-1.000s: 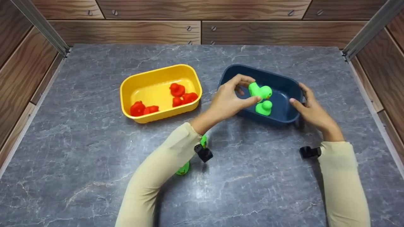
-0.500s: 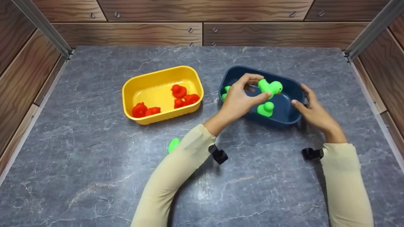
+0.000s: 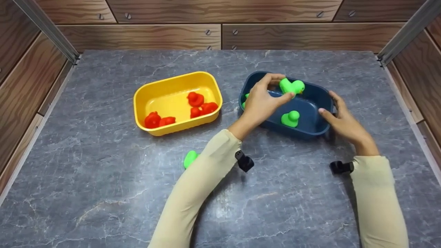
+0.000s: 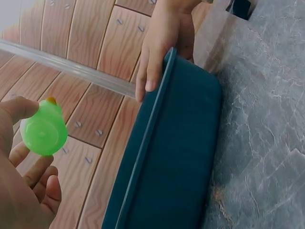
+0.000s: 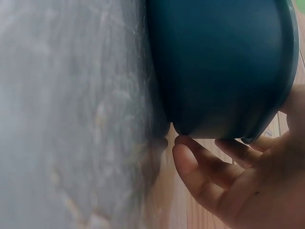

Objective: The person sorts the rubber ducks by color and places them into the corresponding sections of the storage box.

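Between thumb and fingers, my left hand (image 3: 262, 98) pinches a green toy duck (image 3: 292, 87) above the dark blue tub (image 3: 308, 113). The left wrist view shows that duck (image 4: 44, 131) clear of the tub wall (image 4: 183, 133). At the tub's right end, my right hand (image 3: 344, 124) grips the rim, thumb over the edge. In the right wrist view its fingers (image 5: 205, 176) lie along the tub's outer wall (image 5: 219, 62). Inside the tub sits another green duck (image 3: 290, 119); more green (image 3: 245, 100) at its left end is mostly hidden by my left hand.
A yellow tub (image 3: 158, 86) with several red toy ducks (image 3: 195, 99) stands to the left. On the grey marbled table (image 3: 103, 165), a green duck (image 3: 190, 158) shows partly behind my left sleeve. Wood-patterned walls (image 3: 165, 36) enclose the back and sides.
My left hand has carried the green duck rightward, then slightly back away from me over the blue tub. The right hand keeps its grip on the rim.
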The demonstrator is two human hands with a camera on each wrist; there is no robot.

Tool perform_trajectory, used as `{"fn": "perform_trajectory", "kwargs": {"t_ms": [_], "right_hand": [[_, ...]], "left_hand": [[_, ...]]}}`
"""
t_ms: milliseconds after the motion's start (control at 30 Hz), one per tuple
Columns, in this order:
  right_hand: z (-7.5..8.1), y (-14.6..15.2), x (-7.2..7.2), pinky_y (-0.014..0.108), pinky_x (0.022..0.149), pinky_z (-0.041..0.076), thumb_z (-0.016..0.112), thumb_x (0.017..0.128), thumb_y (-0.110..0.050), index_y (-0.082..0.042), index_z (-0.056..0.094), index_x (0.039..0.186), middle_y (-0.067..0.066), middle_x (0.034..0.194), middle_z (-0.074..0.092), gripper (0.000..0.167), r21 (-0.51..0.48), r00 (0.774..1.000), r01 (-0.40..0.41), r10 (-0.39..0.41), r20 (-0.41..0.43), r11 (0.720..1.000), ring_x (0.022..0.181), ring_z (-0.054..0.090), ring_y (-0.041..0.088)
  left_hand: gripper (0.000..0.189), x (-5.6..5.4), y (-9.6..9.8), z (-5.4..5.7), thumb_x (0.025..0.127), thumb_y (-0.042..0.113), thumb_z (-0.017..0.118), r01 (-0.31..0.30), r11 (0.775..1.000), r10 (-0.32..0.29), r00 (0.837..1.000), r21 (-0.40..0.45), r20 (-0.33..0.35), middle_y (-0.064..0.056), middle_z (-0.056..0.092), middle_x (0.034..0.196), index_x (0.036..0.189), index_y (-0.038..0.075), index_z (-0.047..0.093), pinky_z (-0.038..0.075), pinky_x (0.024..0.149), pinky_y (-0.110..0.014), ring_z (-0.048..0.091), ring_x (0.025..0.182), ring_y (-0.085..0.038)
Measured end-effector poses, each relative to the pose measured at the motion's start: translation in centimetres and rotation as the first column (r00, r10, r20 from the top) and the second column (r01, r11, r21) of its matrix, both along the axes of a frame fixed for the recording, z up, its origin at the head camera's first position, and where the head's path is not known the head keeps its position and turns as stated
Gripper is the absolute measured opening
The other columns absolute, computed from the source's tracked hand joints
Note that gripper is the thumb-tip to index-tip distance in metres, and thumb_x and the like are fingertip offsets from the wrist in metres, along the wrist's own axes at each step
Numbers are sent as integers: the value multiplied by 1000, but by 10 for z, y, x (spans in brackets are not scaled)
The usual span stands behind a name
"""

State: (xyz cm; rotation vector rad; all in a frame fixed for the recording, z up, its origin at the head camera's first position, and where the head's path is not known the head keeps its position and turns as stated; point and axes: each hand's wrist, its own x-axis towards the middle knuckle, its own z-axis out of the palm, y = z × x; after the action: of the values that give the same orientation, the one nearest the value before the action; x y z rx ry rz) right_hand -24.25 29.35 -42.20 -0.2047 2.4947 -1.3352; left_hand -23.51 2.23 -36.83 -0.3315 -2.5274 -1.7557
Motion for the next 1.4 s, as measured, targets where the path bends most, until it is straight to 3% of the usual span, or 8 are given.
{"fn": "perform_trajectory", "kwargs": {"t_ms": [233, 367, 633, 767, 933, 1167, 1400], "right_hand": [[-1, -3, -1, 65, 110, 19, 43, 101, -41, -14, -15, 154, 24, 159, -14, 83, 12, 1000, 7, -8, 2, 1000, 141, 9, 55], [-1, -4, -1, 65, 110, 19, 43, 101, -42, -14, -14, 154, 23, 159, -12, 83, 22, 1000, 13, -13, -2, 1000, 141, 9, 54], [-1, -3, -3, 64, 111, 20, 42, 100, -43, -15, -14, 154, 23, 159, -12, 83, 21, 1000, 5, -5, 0, 1000, 141, 12, 54], [0, -3, -4, 65, 111, 15, 43, 101, -42, -14, -15, 154, 23, 159, -15, 84, 9, 1000, -10, 10, -6, 1000, 142, 4, 54], [0, -2, -4, 66, 111, 15, 43, 101, -42, -14, -15, 154, 24, 158, -16, 84, 8, 1000, -16, 16, 0, 1000, 141, 4, 56], [0, -1, -4, 65, 110, 20, 42, 101, -42, -14, -15, 154, 24, 159, -12, 83, 15, 1000, -10, 10, 1, 1000, 141, 11, 55], [0, 0, -1, 64, 109, 22, 42, 101, -42, -13, -15, 154, 24, 159, -10, 83, 25, 1000, 0, 0, -1, 1000, 139, 16, 56]], "left_hand": [[50, 1, -1, -3, 84, 42, 73, -7, 998, 9, 999, -66, 34, 9, 60, 127, 128, 27, 57, 44, 92, -23, 52, 120, -10], [52, 6, -5, 0, 83, 42, 74, 12, 998, -10, 999, -58, 39, 6, 60, 129, 129, 26, 56, 44, 93, -23, 51, 120, -9], [49, 23, -21, 5, 83, 32, 76, 108, 993, -107, 994, 54, -22, -2, 63, 122, 126, 16, 58, 47, 93, -25, 56, 108, -11], [47, 29, -32, 6, 84, 29, 75, 151, 985, -147, 988, 86, -53, -3, 64, 120, 126, 15, 58, 47, 91, -23, 57, 106, -12], [46, 36, -45, 10, 85, 26, 74, 192, 974, -188, 981, 122, -41, -4, 63, 120, 126, 15, 57, 47, 89, -23, 58, 106, -12], [45, 52, -57, 15, 84, 24, 75, 232, 967, -227, 972, 102, -63, -5, 65, 118, 124, 13, 58, 50, 84, -24, 60, 103, -12], [44, 71, -63, 14, 83, 25, 77, 272, 961, -266, 958, 46, -112, -2, 67, 112, 122, 13, 60, 51, 80, -26, 59, 99, -9]]}}
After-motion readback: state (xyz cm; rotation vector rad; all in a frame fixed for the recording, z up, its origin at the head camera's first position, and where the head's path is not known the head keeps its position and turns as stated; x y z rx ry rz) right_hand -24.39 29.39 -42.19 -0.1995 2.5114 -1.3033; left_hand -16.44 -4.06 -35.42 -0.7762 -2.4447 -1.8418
